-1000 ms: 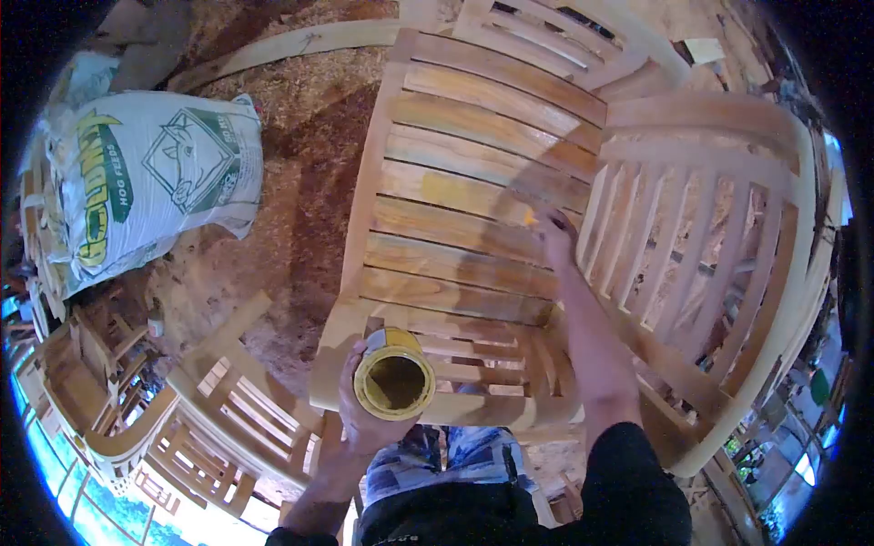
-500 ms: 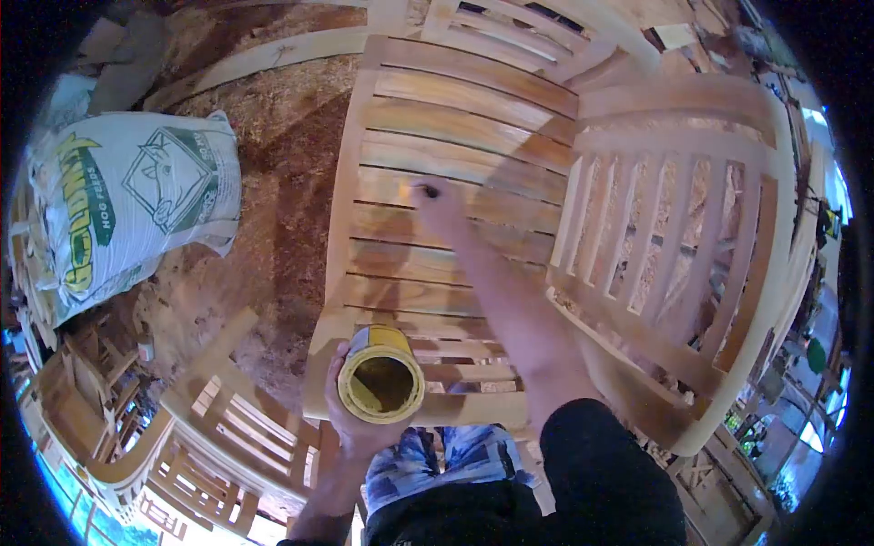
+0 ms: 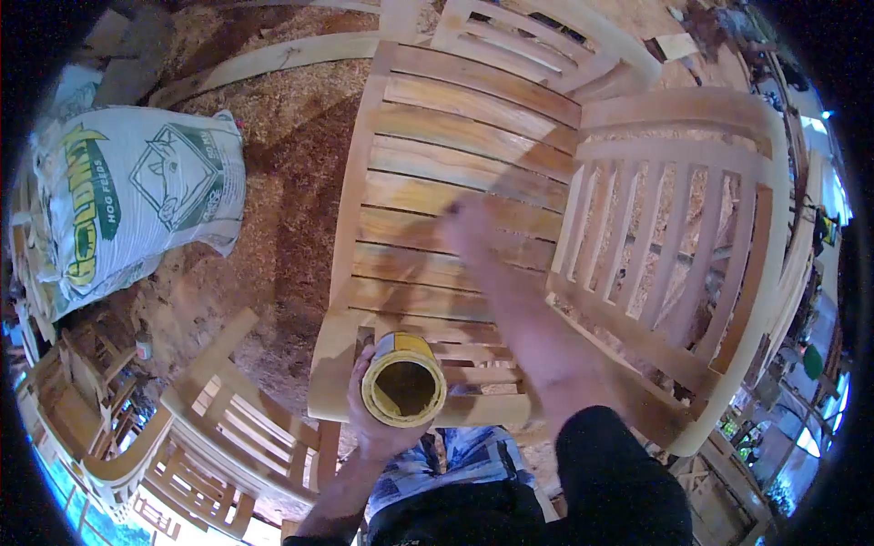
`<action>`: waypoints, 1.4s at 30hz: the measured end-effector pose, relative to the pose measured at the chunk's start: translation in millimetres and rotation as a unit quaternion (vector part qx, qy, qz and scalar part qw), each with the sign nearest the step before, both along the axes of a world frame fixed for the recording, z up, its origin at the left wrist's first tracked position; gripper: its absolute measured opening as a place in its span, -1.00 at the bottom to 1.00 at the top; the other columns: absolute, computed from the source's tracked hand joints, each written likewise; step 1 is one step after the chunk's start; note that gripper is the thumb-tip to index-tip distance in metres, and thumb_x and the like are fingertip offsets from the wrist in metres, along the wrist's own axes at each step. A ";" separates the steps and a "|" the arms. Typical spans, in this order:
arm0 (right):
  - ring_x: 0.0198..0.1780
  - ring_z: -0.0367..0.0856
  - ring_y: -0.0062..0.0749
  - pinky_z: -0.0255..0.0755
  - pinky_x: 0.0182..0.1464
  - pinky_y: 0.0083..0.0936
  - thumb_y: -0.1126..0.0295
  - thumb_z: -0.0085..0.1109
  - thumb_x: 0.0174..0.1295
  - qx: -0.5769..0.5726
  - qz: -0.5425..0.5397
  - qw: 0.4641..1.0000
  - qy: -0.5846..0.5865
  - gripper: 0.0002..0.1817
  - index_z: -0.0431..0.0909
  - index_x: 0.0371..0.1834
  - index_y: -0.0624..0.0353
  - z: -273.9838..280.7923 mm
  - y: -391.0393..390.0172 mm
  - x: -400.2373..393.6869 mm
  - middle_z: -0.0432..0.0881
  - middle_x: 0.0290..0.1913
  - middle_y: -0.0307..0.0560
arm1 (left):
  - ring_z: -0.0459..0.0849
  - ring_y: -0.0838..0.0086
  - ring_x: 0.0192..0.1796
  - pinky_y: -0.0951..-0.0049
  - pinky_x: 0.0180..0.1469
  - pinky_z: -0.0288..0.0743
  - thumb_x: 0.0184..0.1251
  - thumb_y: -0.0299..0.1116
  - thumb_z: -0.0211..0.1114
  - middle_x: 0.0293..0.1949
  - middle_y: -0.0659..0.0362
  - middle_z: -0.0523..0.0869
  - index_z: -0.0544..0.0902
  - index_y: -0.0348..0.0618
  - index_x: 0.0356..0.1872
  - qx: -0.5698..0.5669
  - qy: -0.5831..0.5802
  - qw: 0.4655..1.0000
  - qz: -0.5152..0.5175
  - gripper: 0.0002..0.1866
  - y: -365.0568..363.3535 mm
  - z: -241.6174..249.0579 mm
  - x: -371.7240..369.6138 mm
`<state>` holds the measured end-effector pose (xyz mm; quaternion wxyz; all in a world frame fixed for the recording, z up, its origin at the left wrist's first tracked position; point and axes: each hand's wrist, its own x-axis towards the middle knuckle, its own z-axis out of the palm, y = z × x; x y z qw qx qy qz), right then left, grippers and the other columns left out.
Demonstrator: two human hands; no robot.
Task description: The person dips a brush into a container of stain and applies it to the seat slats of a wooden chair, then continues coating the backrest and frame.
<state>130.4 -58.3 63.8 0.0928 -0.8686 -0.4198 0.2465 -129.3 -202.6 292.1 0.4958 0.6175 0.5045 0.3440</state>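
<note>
Holding an open yellow can (image 3: 403, 391) upright, the left hand (image 3: 375, 420) wraps its fingers around the can's side, just above the front edge of a slatted wooden chair (image 3: 455, 182). The right hand (image 3: 472, 227) is blurred over the seat slats; its finger state cannot be told. A feed sack (image 3: 137, 196) lies on sawdust to the left.

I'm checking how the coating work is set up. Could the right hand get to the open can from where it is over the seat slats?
Probably yes. The right hand is over the chair seat, and the left hand holds the can at the seat's near edge, mouth open, nothing between.
</note>
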 end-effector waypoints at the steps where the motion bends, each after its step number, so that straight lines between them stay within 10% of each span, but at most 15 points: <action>1: -0.20 0.76 0.03 0.60 -0.18 -0.07 0.29 0.41 0.09 0.071 -0.027 0.992 0.103 -0.78 0.65 -0.29 0.15 20.1 25.5 -48.1 0.76 -0.28 0.14 | 0.50 0.00 0.45 -0.02 0.50 0.42 -0.17 -0.34 0.81 0.46 -0.22 0.36 -0.03 -0.31 0.59 -0.011 -0.016 1.000 -0.002 0.35 2.6 2.3 1.7; 8: -0.10 0.70 0.18 0.60 -0.03 -0.04 0.35 0.32 0.17 0.237 0.007 0.955 0.181 -0.87 0.73 -0.29 0.14 29.8 88.5 -123.1 0.73 -0.23 0.13 | 0.48 -0.06 0.44 -0.04 0.52 0.37 -0.17 -0.24 0.83 0.43 -0.25 0.39 -0.01 -0.36 0.56 -0.018 0.052 0.998 0.006 0.35 -3.5 0.8 -5.1; 12: -0.32 0.72 -0.39 0.59 -0.23 -0.32 0.33 0.38 0.24 0.185 -0.199 0.935 0.228 -0.84 0.77 -0.22 0.17 -31.7 20.7 12.7 0.78 -0.34 0.02 | 0.51 -0.06 0.43 -0.04 0.51 0.39 -0.19 -0.24 0.85 0.41 -0.29 0.42 -0.01 -0.41 0.55 0.010 0.058 0.998 0.004 0.37 -0.9 -1.6 -3.3; 16: -0.16 0.76 0.01 0.66 -0.11 -0.05 0.07 0.38 0.26 0.041 -0.094 0.991 -0.084 -0.68 0.73 -0.20 0.10 12.6 -36.9 121.4 0.76 -0.23 0.07 | 0.47 0.06 0.45 0.03 0.51 0.39 -0.09 -0.32 0.78 0.45 -0.17 0.35 0.00 -0.31 0.57 -0.039 -0.026 0.999 0.005 0.28 2.0 7.6 8.1; 27: -0.13 0.69 0.21 0.57 -0.07 0.06 0.27 0.26 0.24 0.229 0.051 0.964 0.121 -0.79 0.65 -0.28 0.21 8.1 108.7 -138.2 0.69 -0.22 0.22 | 0.61 0.04 0.35 0.06 0.43 0.49 -0.17 -0.22 0.83 0.36 -0.22 0.48 0.02 -0.40 0.54 -0.088 0.041 0.995 -0.022 0.33 10.3 12.4 21.3; 33: -0.23 0.71 0.16 0.63 -0.09 -0.05 0.30 0.37 0.19 0.206 -0.027 0.956 0.205 -0.81 0.69 -0.24 0.17 -13.0 79.4 -85.1 0.72 -0.24 0.13 | 0.40 0.02 0.51 0.00 0.55 0.33 -0.09 -0.15 0.80 0.52 -0.19 0.27 -0.05 -0.30 0.58 -0.096 0.034 0.994 -0.030 0.35 2.4 6.2 18.7; 42: -0.25 0.73 0.12 0.63 -0.14 -0.03 0.29 0.36 0.17 0.298 -0.027 0.948 0.110 -0.83 0.66 -0.37 0.15 8.3 85.7 -73.6 0.71 -0.33 0.12 | 0.59 0.00 0.37 0.02 0.50 0.40 -0.14 -0.32 0.82 0.41 -0.24 0.45 0.03 -0.39 0.52 -0.025 0.000 1.000 -0.016 0.28 6.6 6.8 39.5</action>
